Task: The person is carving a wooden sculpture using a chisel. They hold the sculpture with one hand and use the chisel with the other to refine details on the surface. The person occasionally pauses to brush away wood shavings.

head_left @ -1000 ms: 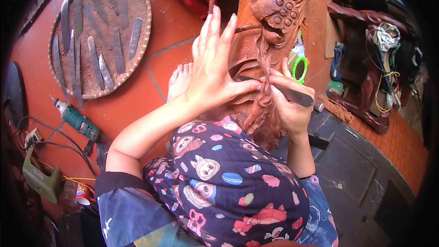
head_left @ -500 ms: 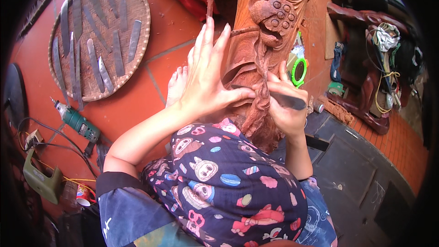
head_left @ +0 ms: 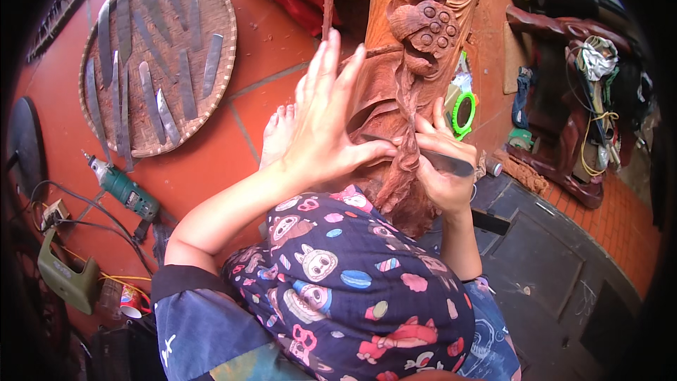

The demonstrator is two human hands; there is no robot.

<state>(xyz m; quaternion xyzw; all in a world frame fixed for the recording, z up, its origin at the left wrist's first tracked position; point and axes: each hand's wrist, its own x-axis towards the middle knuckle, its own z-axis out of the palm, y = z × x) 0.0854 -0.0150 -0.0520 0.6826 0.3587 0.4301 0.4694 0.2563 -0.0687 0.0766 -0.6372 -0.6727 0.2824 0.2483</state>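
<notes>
Navy patterned cloth covers the lap, closest to the camera. Right hand has its fingers closed around a dark flat blade, which crosses the stem of a reddish wood carving just past the lap. Left hand is pretty wide: fingers straight out, thumb by the blade's other end. Farther left: green rotary tool, then a woven tray of loose blades.

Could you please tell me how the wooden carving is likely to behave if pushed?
The wooden carving probably feels stiff and heavy, since its body looks thick and solid. The slender stem beside the right hand may snap under pressure, and the thin, curled petals around the seed pod could chip.
</notes>
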